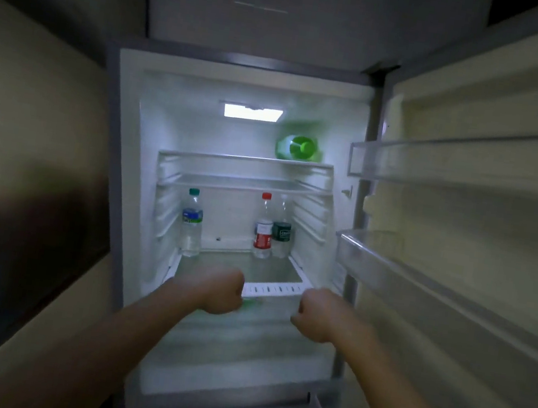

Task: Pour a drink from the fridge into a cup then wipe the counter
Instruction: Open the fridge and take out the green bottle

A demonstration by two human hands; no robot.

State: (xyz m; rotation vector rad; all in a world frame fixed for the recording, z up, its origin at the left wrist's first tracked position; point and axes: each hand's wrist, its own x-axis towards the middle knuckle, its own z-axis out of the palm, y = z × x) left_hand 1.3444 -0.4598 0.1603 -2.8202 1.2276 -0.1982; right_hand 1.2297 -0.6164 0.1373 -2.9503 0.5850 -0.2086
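The fridge (119, 155) stands open and lit. On its top glass shelf a green bottle (298, 147) lies on its side, cap toward me. On the lower shelf a teal-capped water bottle (191, 224) stands at the left. At the back right, a red-capped bottle (264, 227) stands beside a bottle with a dark green label (281, 231). My left hand (220, 292) and my right hand (316, 314) hover at the lower shelf's front edge. Both have curled fingers and nothing visible in them. A green smear (250, 305) shows just beside my left hand.
The fridge door (500, 219) is swung open at the right, with two clear door racks (439, 162) jutting toward me. A beige wall (33, 101) closes in on the left. A clear crisper drawer (241, 345) lies below my hands.
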